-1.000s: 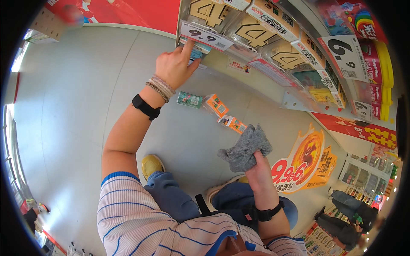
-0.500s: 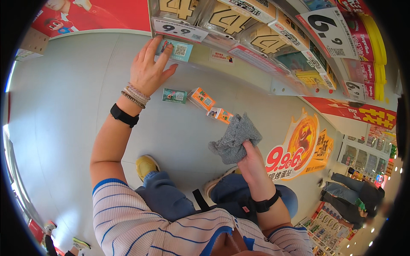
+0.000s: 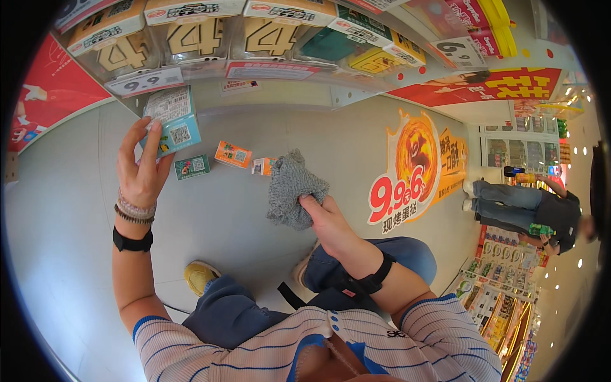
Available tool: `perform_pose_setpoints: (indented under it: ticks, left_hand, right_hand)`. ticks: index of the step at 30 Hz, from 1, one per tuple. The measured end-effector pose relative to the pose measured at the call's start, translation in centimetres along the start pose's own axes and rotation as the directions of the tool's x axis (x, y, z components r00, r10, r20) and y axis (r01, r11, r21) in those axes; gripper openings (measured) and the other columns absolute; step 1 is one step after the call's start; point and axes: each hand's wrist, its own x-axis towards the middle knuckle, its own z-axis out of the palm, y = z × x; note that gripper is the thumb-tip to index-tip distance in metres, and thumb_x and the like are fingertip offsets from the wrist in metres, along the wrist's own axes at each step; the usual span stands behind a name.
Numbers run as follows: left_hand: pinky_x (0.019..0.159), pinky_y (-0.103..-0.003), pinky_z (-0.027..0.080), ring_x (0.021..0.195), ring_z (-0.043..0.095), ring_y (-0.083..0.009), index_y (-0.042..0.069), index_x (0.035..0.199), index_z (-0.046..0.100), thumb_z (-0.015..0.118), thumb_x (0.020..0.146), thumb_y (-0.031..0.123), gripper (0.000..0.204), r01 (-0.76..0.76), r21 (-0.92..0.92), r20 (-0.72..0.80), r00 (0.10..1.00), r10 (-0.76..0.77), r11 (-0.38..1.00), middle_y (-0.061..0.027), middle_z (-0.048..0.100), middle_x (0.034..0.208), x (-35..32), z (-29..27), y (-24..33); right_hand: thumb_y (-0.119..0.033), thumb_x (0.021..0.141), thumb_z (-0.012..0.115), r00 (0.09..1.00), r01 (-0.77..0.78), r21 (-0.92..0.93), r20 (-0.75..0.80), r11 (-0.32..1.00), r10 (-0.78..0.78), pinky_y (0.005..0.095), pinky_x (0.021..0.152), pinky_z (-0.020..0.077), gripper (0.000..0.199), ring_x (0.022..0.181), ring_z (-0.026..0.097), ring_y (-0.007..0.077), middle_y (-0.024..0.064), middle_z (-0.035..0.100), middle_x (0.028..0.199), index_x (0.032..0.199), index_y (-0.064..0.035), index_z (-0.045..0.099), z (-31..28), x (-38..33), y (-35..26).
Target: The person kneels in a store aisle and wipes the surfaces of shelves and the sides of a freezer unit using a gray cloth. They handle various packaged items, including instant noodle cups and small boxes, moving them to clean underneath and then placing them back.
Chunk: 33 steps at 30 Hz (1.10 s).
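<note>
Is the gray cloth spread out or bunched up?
Bunched up: the gray cloth is gathered in crumpled folds, held in the right hand.

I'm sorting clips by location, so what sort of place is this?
Most likely a shop: packaged goods stand in a row behind price tags, a large food advert with a price on it covers part of the floor, and stocked display racks show at the right.

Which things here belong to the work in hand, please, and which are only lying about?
Belonging, judging by the hands:
light-blue box, held in the left hand
grey cloth, held in the right hand
perhaps the green box and two orange boxes, untouched

Around only, it seems:
shelf boxes with gold shapes
yellow-lidded tubs
floor sticker
</note>
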Motion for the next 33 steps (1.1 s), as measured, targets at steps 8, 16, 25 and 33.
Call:
perform_pose_setpoints:
  ticks: [8, 16, 25, 33]
  left_hand:
    - [0.071, -0.042, 0.048, 0.086, 0.06, -0.0307, 0.004, 0.131, 0.044, 0.076, 0.054, -0.006, 0.084, -0.068, -0.486, 0.066, 0.991, 0.114, 0.871, -0.0175, 0.058, 0.104, 4.0, -0.3, 10.2]
    - [0.064, -0.038, 0.053, 0.083, 0.062, -0.0337, 0.02, 0.142, 0.028, 0.075, 0.059, -0.007, 0.099, -0.048, -0.677, 0.032, 0.995, 0.094, 0.734, -0.0193, 0.059, 0.105, 3.9, 1.7, 13.0]
    - [0.077, -0.035, 0.055, 0.097, 0.063, -0.0235, 0.015, 0.147, 0.018, 0.082, 0.067, 0.001, 0.104, 0.069, -0.935, 0.042, 0.995, -0.086, 0.349, -0.0164, 0.058, 0.11, 5.3, 0.3, 13.2]
    - [0.081, -0.03, 0.055, 0.097, 0.063, -0.019, 0.0, 0.134, 0.037, 0.08, 0.072, 0.005, 0.075, 0.649, -0.749, 0.593, 0.566, -0.572, -0.135, -0.0164, 0.058, 0.112, 3.9, 2.4, 11.3]
  right_hand:
    - [-0.012, 0.08, 0.065, 0.656, 0.691, -0.564, 0.224, 0.453, -0.721, 0.0387, 0.092, 0.0413, 0.036, 0.106, 0.056, 0.0332, 0.0164, 0.056, 0.107, 0.112, 0.0009, 0.055, 0.9, -0.5, -0.4]
    - [-0.01, 0.078, 0.061, 0.632, 0.693, -0.623, 0.281, 0.363, -0.723, 0.0456, 0.097, 0.0388, 0.037, 0.113, 0.049, 0.0391, 0.0215, 0.052, 0.12, 0.113, -0.0018, 0.057, 0.8, -0.3, -1.2]
    - [-0.029, 0.097, 0.042, 0.953, -0.265, 0.461, 0.259, 0.847, 0.157, 0.035, 0.086, 0.0521, 0.041, 0.099, 0.064, 0.0222, 0.0129, 0.063, 0.114, 0.125, -0.0011, 0.053, -1.2, 1.3, -1.9]
    - [-0.037, 0.099, 0.03, 0.858, -0.461, 0.689, 0.507, 0.56, 0.083, 0.046, 0.092, 0.0505, 0.05, 0.109, 0.06, 0.0308, 0.0178, 0.057, 0.125, 0.132, -0.0026, 0.046, -0.8, 1.9, -0.2]
